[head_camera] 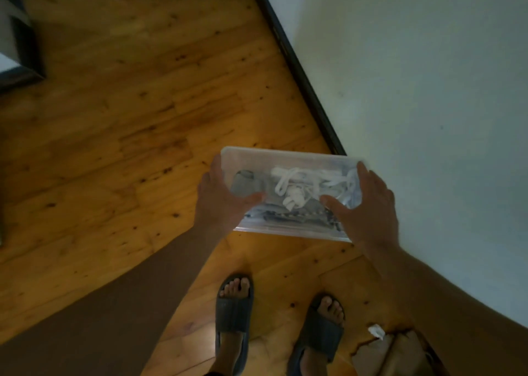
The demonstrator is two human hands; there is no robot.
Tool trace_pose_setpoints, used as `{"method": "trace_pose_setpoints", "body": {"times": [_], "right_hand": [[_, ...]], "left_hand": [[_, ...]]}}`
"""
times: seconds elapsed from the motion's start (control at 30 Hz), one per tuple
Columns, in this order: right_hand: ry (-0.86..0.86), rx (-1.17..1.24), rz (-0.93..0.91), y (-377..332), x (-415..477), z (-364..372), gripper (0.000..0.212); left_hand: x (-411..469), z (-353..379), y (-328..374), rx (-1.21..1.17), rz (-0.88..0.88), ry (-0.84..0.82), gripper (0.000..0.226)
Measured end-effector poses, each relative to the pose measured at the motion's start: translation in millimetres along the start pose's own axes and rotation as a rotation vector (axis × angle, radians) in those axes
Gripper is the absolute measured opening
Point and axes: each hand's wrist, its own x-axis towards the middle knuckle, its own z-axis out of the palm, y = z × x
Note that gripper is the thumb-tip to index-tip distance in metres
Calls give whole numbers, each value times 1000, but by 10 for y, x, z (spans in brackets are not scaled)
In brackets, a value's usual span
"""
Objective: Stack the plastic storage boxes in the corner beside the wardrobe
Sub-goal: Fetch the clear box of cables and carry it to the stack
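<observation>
Two bare forearms reach in from the near edge, one from the lower left and one from the lower right. The left hand (220,201) grips the left short end of a clear plastic storage box (285,158), thumb laid across the lid and fingers wrapped round the side. The right hand (368,210) holds the right short end the same way, thumb on top. The box is held level between the two hands, lid on, above the wooden floor (114,118) and close to the pale wall (428,90) on the right; its far right corner overlaps the dark skirting board (300,69) in this view. Through the cloudy lid show a tangle of white laces (300,184) and a grey item (243,184) at the left end; the rest of the contents is too blurred to name. Below the box stand the person's feet in dark slippers, the left slipper (234,312) and the right slipper (320,332). At the near right lies crumpled brown paper (394,352) with a white scrap (377,331) beside it. A dark piece of furniture (23,47) stands at the far left
</observation>
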Motion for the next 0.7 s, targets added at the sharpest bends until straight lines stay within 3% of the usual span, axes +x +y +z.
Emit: {"method": "trace_pose_setpoints", "body": {"times": [0.7], "right_hand": [[-11, -58, -162, -1800, -363, -1472, 92]], "left_hand": [[-910, -2009, 827, -116, -44, 158, 117]]}}
